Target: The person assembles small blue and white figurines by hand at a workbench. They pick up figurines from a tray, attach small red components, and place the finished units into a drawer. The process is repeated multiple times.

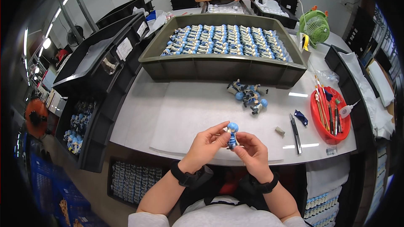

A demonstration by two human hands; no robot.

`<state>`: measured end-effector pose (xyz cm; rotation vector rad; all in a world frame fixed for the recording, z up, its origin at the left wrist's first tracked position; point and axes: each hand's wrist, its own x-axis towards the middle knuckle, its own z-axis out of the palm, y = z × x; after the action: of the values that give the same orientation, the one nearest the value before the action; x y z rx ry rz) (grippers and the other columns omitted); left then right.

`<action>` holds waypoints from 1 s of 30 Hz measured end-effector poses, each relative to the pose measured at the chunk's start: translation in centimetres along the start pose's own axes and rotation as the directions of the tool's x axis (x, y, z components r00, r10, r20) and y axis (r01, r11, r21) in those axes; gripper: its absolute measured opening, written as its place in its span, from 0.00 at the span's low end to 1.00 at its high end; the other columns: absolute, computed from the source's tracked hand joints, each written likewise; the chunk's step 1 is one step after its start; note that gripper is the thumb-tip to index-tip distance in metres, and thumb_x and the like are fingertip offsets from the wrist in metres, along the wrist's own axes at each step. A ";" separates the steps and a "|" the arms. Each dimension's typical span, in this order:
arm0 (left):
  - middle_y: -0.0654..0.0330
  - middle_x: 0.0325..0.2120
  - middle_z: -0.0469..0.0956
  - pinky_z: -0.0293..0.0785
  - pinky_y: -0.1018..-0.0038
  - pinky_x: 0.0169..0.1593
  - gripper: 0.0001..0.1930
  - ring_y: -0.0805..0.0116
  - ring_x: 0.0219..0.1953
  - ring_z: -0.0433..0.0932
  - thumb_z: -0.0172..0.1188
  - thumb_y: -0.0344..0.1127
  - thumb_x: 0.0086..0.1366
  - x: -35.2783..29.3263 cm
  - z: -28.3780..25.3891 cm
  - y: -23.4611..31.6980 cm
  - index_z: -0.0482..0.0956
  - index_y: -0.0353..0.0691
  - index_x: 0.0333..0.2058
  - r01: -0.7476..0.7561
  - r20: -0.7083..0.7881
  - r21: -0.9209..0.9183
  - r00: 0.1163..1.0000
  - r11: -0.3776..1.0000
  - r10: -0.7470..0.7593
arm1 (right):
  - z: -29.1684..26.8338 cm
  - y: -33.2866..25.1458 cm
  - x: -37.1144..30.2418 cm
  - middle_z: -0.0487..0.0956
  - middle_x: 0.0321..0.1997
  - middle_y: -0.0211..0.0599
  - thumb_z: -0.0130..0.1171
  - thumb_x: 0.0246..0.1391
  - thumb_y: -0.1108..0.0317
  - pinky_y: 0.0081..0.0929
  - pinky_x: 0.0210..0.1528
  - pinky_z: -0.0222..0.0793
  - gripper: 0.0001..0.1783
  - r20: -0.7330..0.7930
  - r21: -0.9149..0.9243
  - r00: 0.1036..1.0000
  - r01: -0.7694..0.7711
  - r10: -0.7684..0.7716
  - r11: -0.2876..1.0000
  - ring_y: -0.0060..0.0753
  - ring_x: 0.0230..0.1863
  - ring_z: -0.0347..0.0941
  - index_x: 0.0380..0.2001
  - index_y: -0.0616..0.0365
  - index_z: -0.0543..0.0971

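Our left fingers (220, 141) and right fingers (242, 153) snug around one blue-haired figurine (232, 134), nearside of the olive tray (223, 69).

No words, numbers or signs can be read. Two pale paper labels show on the black crates at the left. The larger, a white sheet (124, 49), is on the side of a long black crate (75, 89); it bears faint marks, too small and blurred to make out. The smaller, a white slip (142, 28), is on dark crate plastic farther back and to the right; its content is likewise illegible.
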<state>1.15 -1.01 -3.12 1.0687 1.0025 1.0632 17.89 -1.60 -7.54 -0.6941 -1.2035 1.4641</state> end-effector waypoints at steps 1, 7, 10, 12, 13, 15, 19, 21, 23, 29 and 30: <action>0.61 0.39 0.76 0.73 0.79 0.42 0.18 0.77 0.38 0.74 0.54 0.31 0.65 -0.1 -0.3 -0.3 0.70 0.33 0.52 0.026 -0.045 -0.138 0.998 0.990 -0.033 | -0.1 0.2 0.2 0.73 0.48 0.42 0.55 0.56 0.76 0.28 0.50 0.71 0.21 0.021 0.030 1.000 -0.012 0.012 0.999 0.30 0.51 0.70 0.53 0.66 0.67; 0.62 0.37 0.77 0.71 0.82 0.38 0.15 0.79 0.36 0.73 0.53 0.30 0.65 1.1 -0.6 -4.1 0.71 0.35 0.51 -0.115 -0.171 -0.215 0.982 0.970 0.078 | -0.4 1.1 0.8 0.73 0.49 0.44 0.47 0.61 0.74 0.30 0.50 0.71 0.20 0.073 0.028 0.996 -0.062 0.060 0.998 0.31 0.51 0.70 0.56 0.64 0.65; 0.62 0.37 0.77 0.71 0.82 0.39 0.15 0.79 0.35 0.73 0.54 0.29 0.65 1.4 -0.2 -5.3 0.72 0.35 0.50 -0.129 -0.211 -0.250 0.975 0.960 0.076 | -0.5 1.7 0.5 0.73 0.50 0.43 0.45 0.61 0.74 0.30 0.50 0.70 0.20 0.054 -0.047 0.997 -0.046 0.049 0.998 0.32 0.51 0.69 0.57 0.62 0.64; 0.61 0.38 0.77 0.71 0.82 0.39 0.15 0.79 0.35 0.73 0.54 0.29 0.65 1.6 -0.2 -5.9 0.72 0.35 0.49 -0.149 -0.222 -0.269 0.971 0.951 0.089 | -0.6 1.9 0.4 0.72 0.50 0.43 0.44 0.61 0.74 0.29 0.51 0.70 0.20 0.045 -0.090 0.998 -0.037 0.042 0.995 0.32 0.51 0.69 0.57 0.61 0.63; 0.61 0.38 0.77 0.71 0.82 0.39 0.15 0.79 0.35 0.73 0.54 0.29 0.64 1.7 -0.3 -6.2 0.72 0.35 0.50 -0.172 -0.221 -0.269 0.969 0.948 0.113 | -0.7 2.0 0.5 0.72 0.50 0.43 0.44 0.61 0.74 0.29 0.51 0.69 0.21 0.042 -0.098 0.998 -0.041 0.046 0.994 0.32 0.51 0.69 0.58 0.61 0.63; 0.61 0.38 0.77 0.71 0.82 0.39 0.15 0.79 0.35 0.73 0.55 0.29 0.64 1.6 -0.4 -6.4 0.72 0.34 0.49 -0.196 -0.221 -0.261 0.965 0.945 0.139 | -0.6 2.0 0.5 0.72 0.51 0.44 0.43 0.62 0.74 0.29 0.51 0.69 0.21 0.033 -0.094 0.998 -0.049 0.052 0.994 0.31 0.51 0.69 0.58 0.60 0.62; 0.61 0.38 0.77 0.72 0.82 0.39 0.15 0.79 0.35 0.73 0.55 0.30 0.64 1.4 -0.7 -6.7 0.73 0.33 0.49 -0.195 -0.207 -0.254 0.968 0.947 0.144 | -0.4 1.9 0.4 0.72 0.51 0.44 0.44 0.61 0.75 0.28 0.51 0.69 0.22 0.021 -0.050 0.999 -0.041 0.042 0.998 0.31 0.51 0.69 0.58 0.61 0.61; 0.61 0.38 0.77 0.72 0.82 0.39 0.15 0.79 0.34 0.73 0.56 0.31 0.64 1.5 -0.7 -6.8 0.73 0.33 0.49 -0.194 -0.205 -0.288 0.969 0.938 0.137 | -0.4 2.0 0.3 0.71 0.51 0.43 0.47 0.59 0.76 0.28 0.50 0.69 0.23 0.008 -0.055 1.000 -0.017 0.018 0.998 0.31 0.51 0.69 0.58 0.61 0.62; 0.62 0.36 0.77 0.72 0.82 0.39 0.15 0.79 0.34 0.73 0.56 0.33 0.64 1.5 -0.6 -6.7 0.73 0.33 0.48 -0.194 -0.217 -0.345 0.968 0.918 0.123 | -0.2 2.2 0.2 0.71 0.51 0.42 0.52 0.56 0.78 0.26 0.49 0.70 0.25 -0.015 -0.084 1.000 0.015 -0.017 0.996 0.30 0.51 0.69 0.57 0.61 0.63; 0.60 0.38 0.77 0.72 0.80 0.41 0.17 0.75 0.40 0.74 0.53 0.39 0.66 1.1 -0.2 -6.5 0.72 0.34 0.49 -0.219 -0.225 -0.097 0.955 0.971 0.193 | -0.3 2.9 0.3 0.70 0.49 0.38 0.66 0.43 0.80 0.21 0.44 0.71 0.31 -0.034 -0.268 0.990 0.123 -0.137 0.956 0.28 0.48 0.69 0.53 0.61 0.68; 0.60 0.37 0.77 0.72 0.79 0.41 0.17 0.75 0.40 0.75 0.53 0.39 0.67 1.2 -0.2 -6.5 0.72 0.34 0.49 -0.195 -0.215 -0.064 0.960 0.979 0.177 | -0.3 3.0 0.3 0.70 0.50 0.38 0.66 0.42 0.80 0.20 0.43 0.71 0.31 -0.035 -0.290 0.988 0.133 -0.149 0.948 0.28 0.48 0.69 0.52 0.61 0.68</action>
<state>2.23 -0.76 -9.67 1.0119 1.0268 1.3826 17.02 -0.98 -10.36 -0.8209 -1.4079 1.1550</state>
